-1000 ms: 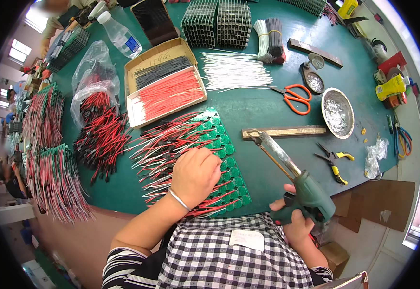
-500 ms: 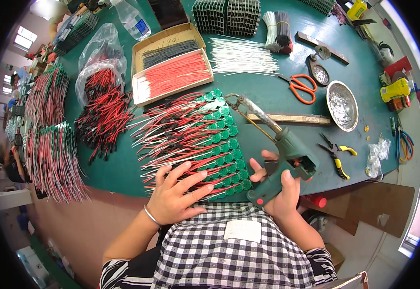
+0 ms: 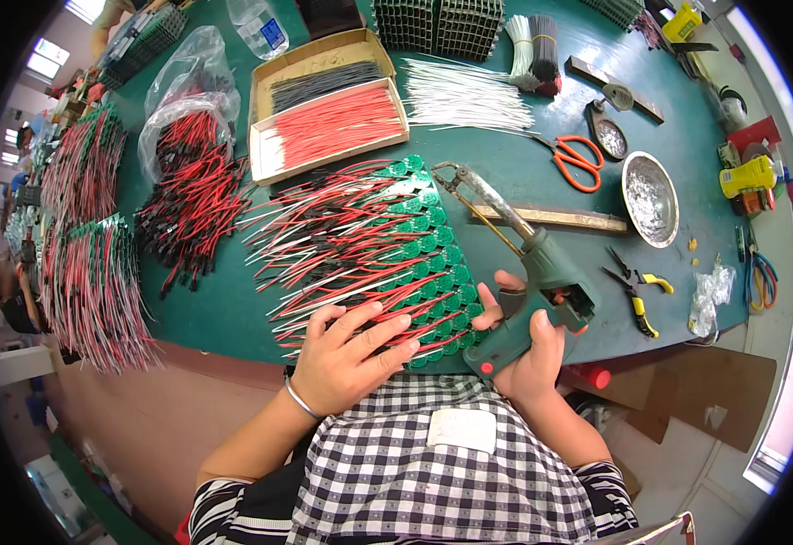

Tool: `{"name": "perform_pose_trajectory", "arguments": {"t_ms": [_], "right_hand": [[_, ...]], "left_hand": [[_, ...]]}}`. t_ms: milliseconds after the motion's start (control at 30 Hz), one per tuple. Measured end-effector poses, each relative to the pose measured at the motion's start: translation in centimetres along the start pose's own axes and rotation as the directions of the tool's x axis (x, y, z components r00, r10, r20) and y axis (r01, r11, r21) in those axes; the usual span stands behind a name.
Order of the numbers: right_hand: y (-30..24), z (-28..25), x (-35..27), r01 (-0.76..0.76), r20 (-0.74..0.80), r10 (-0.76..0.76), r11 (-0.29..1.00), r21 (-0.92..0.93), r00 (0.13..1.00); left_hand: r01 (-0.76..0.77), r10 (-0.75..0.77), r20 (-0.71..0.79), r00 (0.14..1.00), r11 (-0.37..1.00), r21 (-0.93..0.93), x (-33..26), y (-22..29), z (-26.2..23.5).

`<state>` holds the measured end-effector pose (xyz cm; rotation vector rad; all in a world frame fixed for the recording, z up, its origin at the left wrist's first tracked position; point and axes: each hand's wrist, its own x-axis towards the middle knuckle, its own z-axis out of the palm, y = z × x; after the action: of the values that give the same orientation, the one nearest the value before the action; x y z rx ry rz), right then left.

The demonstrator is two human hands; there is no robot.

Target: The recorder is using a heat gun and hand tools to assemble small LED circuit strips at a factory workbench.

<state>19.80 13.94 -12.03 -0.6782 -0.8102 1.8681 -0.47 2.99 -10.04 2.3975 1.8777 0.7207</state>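
Observation:
In front of me on the green table lies a panel of small round green circuit boards (image 3: pixel 434 241), with rows of red and white wires (image 3: pixel 324 222) trailing off its left side. My left hand (image 3: pixel 346 363) rests palm down on the wires at the near edge, fingers stretched out and slightly apart. A dark green soldering gun (image 3: pixel 542 263) is gripped in my right hand (image 3: pixel 534 363), just right of the panel. Its metal barrel points away from me, and the tip sits close to the panel's far right corner, apart from the boards as far as I can see.
Farther back are a cardboard box (image 3: pixel 264 163) of red and black wires, loose white wires (image 3: pixel 460 95) and a plastic bag (image 3: pixel 192 109) of wired connectors. To the right lie orange-handled scissors (image 3: pixel 578 163), a metal bowl (image 3: pixel 649 200), pliers (image 3: pixel 637 295) and a wooden strip (image 3: pixel 560 218).
The view has shifted slightly. My left hand has slid a little to the right over the wires. The soldering gun stays in my right hand, almost unmoved.

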Motion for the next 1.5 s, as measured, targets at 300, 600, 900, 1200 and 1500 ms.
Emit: {"name": "perform_pose_trajectory", "arguments": {"t_ms": [300,600,900,1200,1500], "right_hand": [[0.3,0.5,0.1,0.096,-0.068,-0.098,0.995,-0.033,0.993],[1.0,1.1,-0.2,0.182,-0.107,-0.187,0.982,-0.051,0.977],[1.7,1.8,-0.4,0.183,-0.084,-0.188,0.981,-0.067,0.979],[1.5,1.7,-0.5,0.175,-0.098,-0.177,0.984,-0.023,0.979],[1.0,1.5,0.2,0.196,-0.126,-0.2,0.98,-0.047,0.972]], "left_hand": [[0.056,-0.057,-0.062,0.996,0.998,-0.01,6.1,-1.0,-4.2],[0.194,-0.189,-0.046,0.981,0.932,0.305,9.3,-6.0,2.8],[0.086,-0.086,-0.011,0.996,0.989,0.12,8.1,-6.9,1.8],[0.151,-0.133,-0.092,0.987,0.963,0.224,8.4,-4.8,2.5],[0.199,-0.184,-0.077,0.98,0.937,0.287,8.9,-4.5,2.9]]}}
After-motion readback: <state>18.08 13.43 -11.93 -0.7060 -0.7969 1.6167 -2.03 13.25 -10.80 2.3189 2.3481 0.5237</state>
